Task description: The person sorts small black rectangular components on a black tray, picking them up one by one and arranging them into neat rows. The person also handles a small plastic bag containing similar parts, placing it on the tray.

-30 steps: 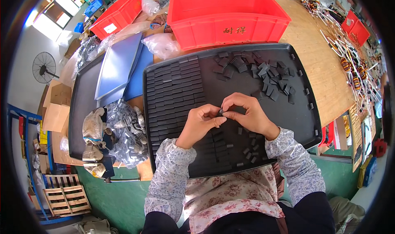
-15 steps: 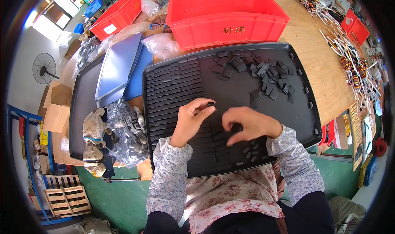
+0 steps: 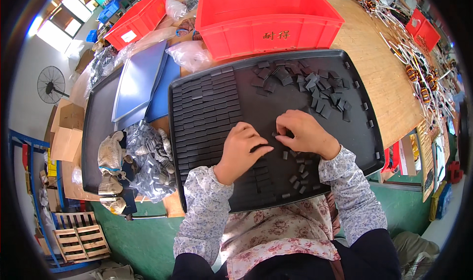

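Small black pieces (image 3: 302,168) lie loose on the near part of a black tray (image 3: 266,107), below the right hand (image 3: 306,133) and to the right of the near rows. The right hand is over the middle of the tray, thumb and forefinger brought together on one small dark piece, of which only the end shows at the fingertips. The left hand (image 3: 241,152) is just beside it, over the edge of the rows, thumb and forefinger pointing toward the right hand; whether it grips anything cannot be told. Flat black pieces (image 3: 207,117) are laid in close rows along the tray's left side. Further loose flat pieces (image 3: 322,90) lie heaped, some overlapping, in the far right part. A red bin (image 3: 271,33) stands beyond the tray on the wooden table (image 3: 379,78). Blue sheets (image 3: 140,83) and worn gloves (image 3: 111,154) lie to the left.
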The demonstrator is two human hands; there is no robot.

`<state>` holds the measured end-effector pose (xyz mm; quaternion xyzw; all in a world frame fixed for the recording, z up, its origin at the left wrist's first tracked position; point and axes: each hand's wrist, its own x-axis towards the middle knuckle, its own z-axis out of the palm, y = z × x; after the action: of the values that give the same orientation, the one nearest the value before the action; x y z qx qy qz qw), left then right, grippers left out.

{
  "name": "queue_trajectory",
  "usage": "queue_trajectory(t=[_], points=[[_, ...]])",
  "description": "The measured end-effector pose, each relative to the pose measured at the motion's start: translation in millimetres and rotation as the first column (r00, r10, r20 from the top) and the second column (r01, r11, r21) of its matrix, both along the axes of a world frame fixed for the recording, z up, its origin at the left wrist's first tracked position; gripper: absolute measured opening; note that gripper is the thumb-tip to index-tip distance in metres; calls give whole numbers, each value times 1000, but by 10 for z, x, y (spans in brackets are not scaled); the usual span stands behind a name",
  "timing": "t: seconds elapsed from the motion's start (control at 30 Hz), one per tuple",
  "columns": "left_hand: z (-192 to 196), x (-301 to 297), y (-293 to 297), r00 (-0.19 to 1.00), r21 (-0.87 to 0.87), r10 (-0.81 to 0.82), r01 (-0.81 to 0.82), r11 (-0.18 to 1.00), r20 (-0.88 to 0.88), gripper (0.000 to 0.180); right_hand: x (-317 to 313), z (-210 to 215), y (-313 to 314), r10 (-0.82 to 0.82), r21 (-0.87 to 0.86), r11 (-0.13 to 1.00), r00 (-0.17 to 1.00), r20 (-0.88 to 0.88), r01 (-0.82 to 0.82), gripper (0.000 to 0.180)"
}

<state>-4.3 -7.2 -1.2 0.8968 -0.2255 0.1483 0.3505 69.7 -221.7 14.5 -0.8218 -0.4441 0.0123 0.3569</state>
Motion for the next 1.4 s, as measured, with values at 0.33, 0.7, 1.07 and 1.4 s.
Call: queue_trajectory(t=[0.33, 0.7, 1.07, 1.4], points=[[1, 24, 8, 1000, -46, 16, -15, 999, 17, 11, -170, 289, 36, 353, 169, 936, 842, -407, -310, 16], [-6, 30, 25, 1000, -33, 14, -15, 999, -24, 11, -260, 126, 101, 608, 112, 734, 575, -548, -670, 18], [-17, 53, 42, 998, -78, 11, -16, 997, -67, 9, -286, 63, 142, 572, 97, 800, 703, -422, -593, 12], [-16, 45, 19, 998, -53, -4, 0, 999, -66, 8, 202, 20, -369, -568, -174, 766, 778, 270, 619, 23]])
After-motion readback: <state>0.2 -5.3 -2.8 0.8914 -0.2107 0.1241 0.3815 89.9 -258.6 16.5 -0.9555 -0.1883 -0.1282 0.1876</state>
